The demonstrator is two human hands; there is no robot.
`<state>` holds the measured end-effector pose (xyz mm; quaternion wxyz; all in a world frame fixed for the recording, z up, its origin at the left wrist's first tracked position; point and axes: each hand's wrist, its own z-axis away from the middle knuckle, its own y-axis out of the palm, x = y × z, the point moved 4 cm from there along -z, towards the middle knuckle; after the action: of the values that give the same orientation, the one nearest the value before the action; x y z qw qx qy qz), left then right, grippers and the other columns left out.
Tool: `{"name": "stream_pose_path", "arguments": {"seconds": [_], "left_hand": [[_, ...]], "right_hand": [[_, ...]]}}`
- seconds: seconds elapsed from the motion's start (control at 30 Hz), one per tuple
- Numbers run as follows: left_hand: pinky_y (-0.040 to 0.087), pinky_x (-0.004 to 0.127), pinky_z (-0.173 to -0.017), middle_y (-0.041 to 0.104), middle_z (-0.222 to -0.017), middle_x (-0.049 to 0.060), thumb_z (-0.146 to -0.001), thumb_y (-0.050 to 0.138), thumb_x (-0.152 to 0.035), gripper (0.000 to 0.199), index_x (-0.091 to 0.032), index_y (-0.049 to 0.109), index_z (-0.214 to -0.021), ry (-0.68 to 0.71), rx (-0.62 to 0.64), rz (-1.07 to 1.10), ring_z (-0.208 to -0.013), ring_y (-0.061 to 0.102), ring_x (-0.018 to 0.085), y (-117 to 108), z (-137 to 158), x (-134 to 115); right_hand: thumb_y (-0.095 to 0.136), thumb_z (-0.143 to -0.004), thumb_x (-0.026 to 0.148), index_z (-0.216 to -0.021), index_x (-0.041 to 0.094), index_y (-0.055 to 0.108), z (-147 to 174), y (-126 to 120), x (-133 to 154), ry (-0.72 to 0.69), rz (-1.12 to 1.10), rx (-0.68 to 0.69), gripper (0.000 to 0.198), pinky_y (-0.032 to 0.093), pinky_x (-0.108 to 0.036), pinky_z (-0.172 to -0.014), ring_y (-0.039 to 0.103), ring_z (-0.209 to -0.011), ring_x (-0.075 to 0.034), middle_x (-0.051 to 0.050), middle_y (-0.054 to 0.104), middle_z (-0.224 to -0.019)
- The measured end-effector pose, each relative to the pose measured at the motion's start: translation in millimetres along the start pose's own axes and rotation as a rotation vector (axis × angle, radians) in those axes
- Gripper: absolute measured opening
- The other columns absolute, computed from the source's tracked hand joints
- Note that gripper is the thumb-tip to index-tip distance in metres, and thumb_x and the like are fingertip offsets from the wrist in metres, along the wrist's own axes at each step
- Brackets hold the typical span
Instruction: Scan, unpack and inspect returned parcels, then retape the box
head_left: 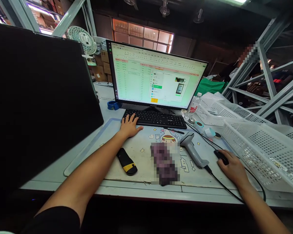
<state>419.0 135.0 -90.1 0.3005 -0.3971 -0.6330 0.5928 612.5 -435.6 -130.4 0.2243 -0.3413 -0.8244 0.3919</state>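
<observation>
My left hand (130, 126) rests with spread fingers on the left end of the black keyboard (158, 118). On the right, my right hand (231, 167) is curved over a black computer mouse (221, 157) at the mat's edge. Behind the keyboard a monitor (134, 74) shows a spreadsheet with a chat window over it. A grey barcode scanner (194, 151) lies between the hands on the printed desk mat (141, 162). Left of it are a blurred-out purplish object (164, 164) and a black and yellow utility knife (127, 162). A pen (174, 130) lies below the keyboard.
A large black panel (39, 107) blocks the left side. White perforated baskets (258, 152) line the right side of the desk. Near them stand a clear bottle (194, 104) and tape rolls (210, 132). Blue tape (114, 105) sits left of the monitor. Cables run beside my right hand.
</observation>
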Motion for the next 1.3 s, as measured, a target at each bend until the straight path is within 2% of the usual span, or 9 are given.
{"name": "stream_pose_path", "arguments": {"seconds": [0.3,0.57,0.9,1.1,1.2,1.23,1.3], "left_hand": [[0.017,0.061,-0.135,0.011,-0.184,0.006,-0.105,0.039,-0.072,0.085,-0.023,0.035,-0.174,0.002,-0.01,-0.006,-0.168,0.011,0.042,3,-3,2],[0.017,0.06,-0.135,0.011,-0.184,0.006,-0.105,0.038,-0.072,0.085,-0.023,0.035,-0.174,0.004,-0.012,-0.007,-0.168,0.012,0.042,2,-2,1],[0.017,0.06,-0.135,0.011,-0.184,0.006,-0.105,0.037,-0.071,0.085,-0.022,0.034,-0.174,0.007,-0.016,-0.014,-0.168,0.013,0.042,4,-4,3],[0.019,0.062,-0.135,0.013,-0.184,0.007,-0.106,0.04,-0.07,0.083,-0.021,0.035,-0.174,0.009,-0.011,-0.012,-0.168,0.014,0.042,6,-3,2],[0.03,0.06,-0.132,0.03,-0.179,0.01,-0.104,0.052,-0.062,0.077,-0.016,0.048,-0.166,0.049,-0.134,0.051,-0.162,0.028,0.043,-10,-3,-2],[0.034,0.056,-0.131,0.039,-0.175,0.011,-0.104,0.054,-0.059,0.073,-0.014,0.053,-0.162,0.07,-0.203,0.077,-0.159,0.035,0.04,-23,-1,-5],[0.037,0.045,-0.13,0.053,-0.164,0.012,-0.106,0.051,-0.052,0.065,-0.01,0.056,-0.156,0.091,-0.349,0.118,-0.152,0.045,0.031,-63,10,-8]], "right_hand": [[0.054,-0.095,0.036,-0.133,0.022,0.072,1,-1,1,-0.006,0.022,-0.011,0.044,0.056,-0.051,-0.111,0.071,-0.123,-0.032,-0.011,0.071,-0.139],[0.054,-0.096,0.041,-0.129,0.024,0.074,0,-4,4,0.017,0.048,-0.01,0.042,0.062,-0.048,-0.097,0.072,-0.118,-0.032,-0.008,0.073,-0.137],[0.053,-0.095,0.037,-0.129,0.023,0.074,0,-4,3,0.055,0.126,-0.02,0.042,0.061,-0.047,-0.096,0.073,-0.116,-0.032,-0.009,0.073,-0.138],[0.054,-0.095,0.036,-0.128,0.023,0.074,-1,-2,3,0.041,0.09,-0.026,0.041,0.061,-0.048,-0.099,0.072,-0.115,-0.032,-0.01,0.073,-0.137],[0.054,-0.094,0.035,-0.128,0.021,0.074,-1,-3,5,0.048,0.077,-0.033,0.042,0.06,-0.049,-0.101,0.072,-0.115,-0.032,-0.011,0.072,-0.136],[0.053,-0.094,0.034,-0.128,0.021,0.074,-2,-3,6,0.055,0.075,-0.032,0.042,0.06,-0.049,-0.102,0.072,-0.115,-0.032,-0.011,0.072,-0.136],[0.053,-0.094,0.033,-0.129,0.02,0.074,-2,-5,10,0.067,0.07,-0.021,0.042,0.06,-0.048,-0.101,0.071,-0.116,-0.032,-0.011,0.072,-0.137]]}}
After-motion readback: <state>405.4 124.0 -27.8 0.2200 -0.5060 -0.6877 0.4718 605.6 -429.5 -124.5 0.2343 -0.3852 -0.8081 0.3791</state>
